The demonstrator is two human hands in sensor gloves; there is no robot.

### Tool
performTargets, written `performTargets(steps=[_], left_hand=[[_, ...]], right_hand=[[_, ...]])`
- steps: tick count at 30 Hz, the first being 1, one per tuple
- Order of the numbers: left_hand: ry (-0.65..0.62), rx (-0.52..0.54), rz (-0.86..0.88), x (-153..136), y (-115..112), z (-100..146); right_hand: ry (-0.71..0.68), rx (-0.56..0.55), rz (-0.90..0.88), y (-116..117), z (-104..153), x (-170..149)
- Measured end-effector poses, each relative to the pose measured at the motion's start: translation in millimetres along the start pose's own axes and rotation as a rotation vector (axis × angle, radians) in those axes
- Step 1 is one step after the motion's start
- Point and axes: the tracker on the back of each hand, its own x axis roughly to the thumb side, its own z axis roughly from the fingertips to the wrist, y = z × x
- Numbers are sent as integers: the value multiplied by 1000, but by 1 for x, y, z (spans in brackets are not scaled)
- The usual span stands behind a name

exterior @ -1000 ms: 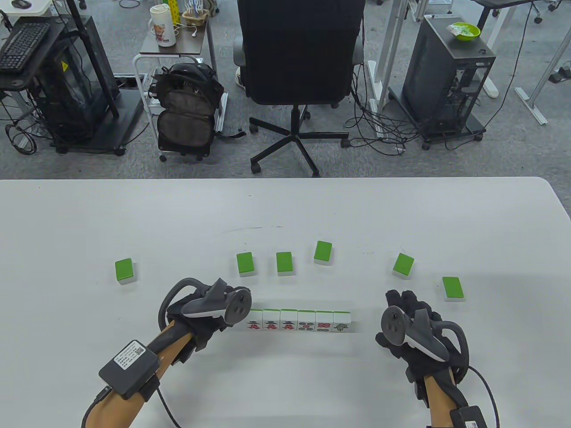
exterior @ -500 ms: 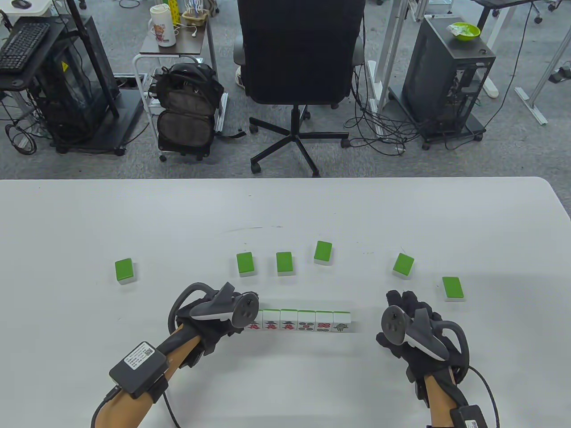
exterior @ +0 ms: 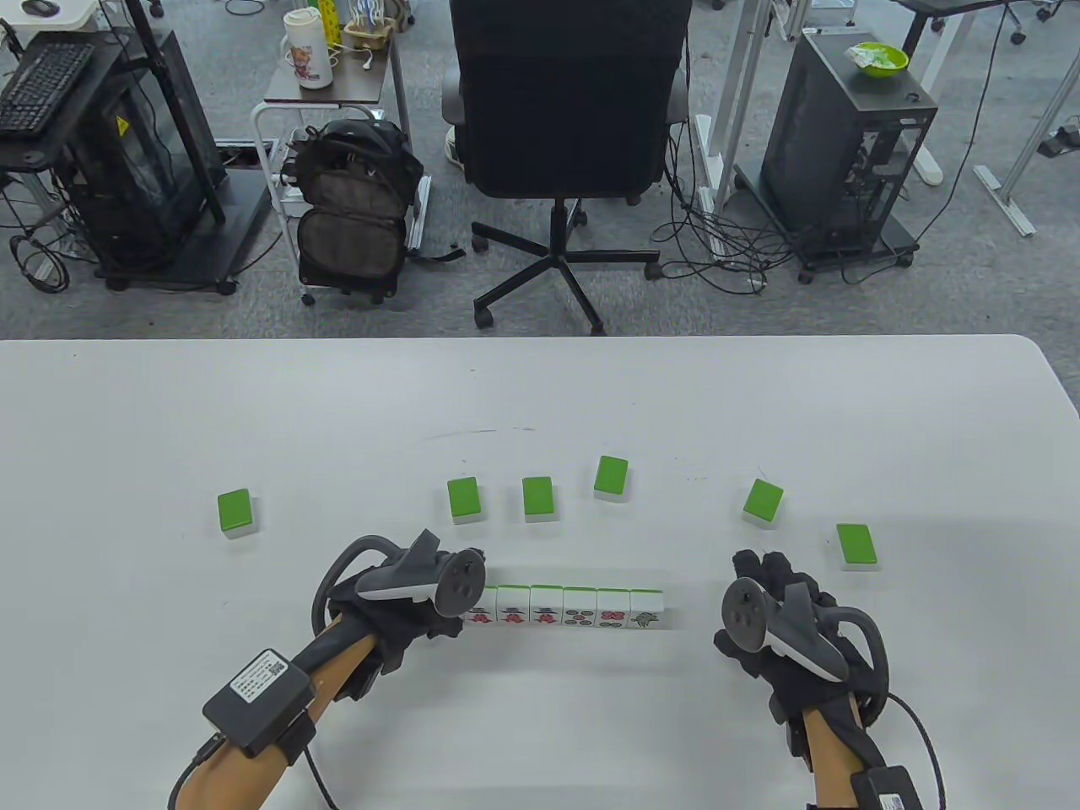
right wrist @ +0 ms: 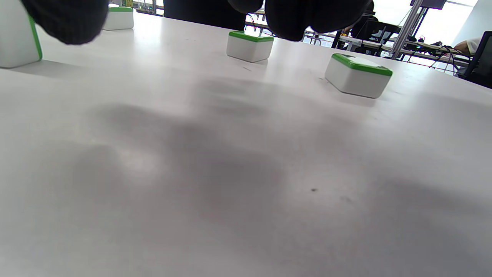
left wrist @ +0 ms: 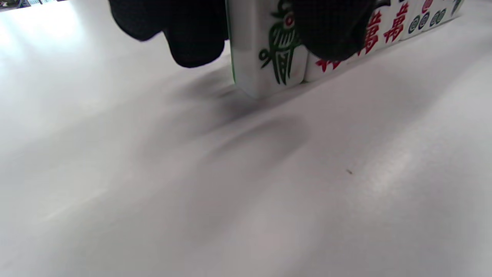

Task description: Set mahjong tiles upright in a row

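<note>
A row of upright mahjong tiles (exterior: 564,609) stands near the table's front, faces toward me. My left hand (exterior: 456,601) is at the row's left end. In the left wrist view its fingers (left wrist: 330,30) pinch an upright bird tile (left wrist: 269,54) that stands on the table against a red-character tile (left wrist: 326,63). The tracker hides this tile in the table view. My right hand (exterior: 755,569) rests to the right of the row and holds nothing. The row's right end tile (right wrist: 17,42) shows at the left edge of the right wrist view.
Several tiles lie flat, green backs up, behind the row: one at the far left (exterior: 234,512), three in the middle (exterior: 537,498), two at the right (exterior: 763,503) (exterior: 856,546). An office chair (exterior: 565,101) stands beyond the table's far edge.
My left hand has moved right, up to the left end of the row, and now covers part of the leftmost visible tile. My right hand has stayed put.
</note>
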Motion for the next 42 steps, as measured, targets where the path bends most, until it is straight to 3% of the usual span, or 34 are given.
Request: performTargets(steps=[5,9,14,19,31,42], left_hand=[[135,34,12,-31,5,27],[377,57,47,-74,-5,38],[592,7,293,-139,-38,41],[729,-38,448,-178,-68,39],[814,-81,533,-202,-93,31],[802,5,487,-203,-94,29]], right_hand=[[-2,5,-6,0,0,-1],[-2,3,-5,0,0,-1],[0,6,1,0,0,-1],[6,3,15,0,0,-1],[18,9,26,1,0,-1],[18,11,36,2,0,-1]])
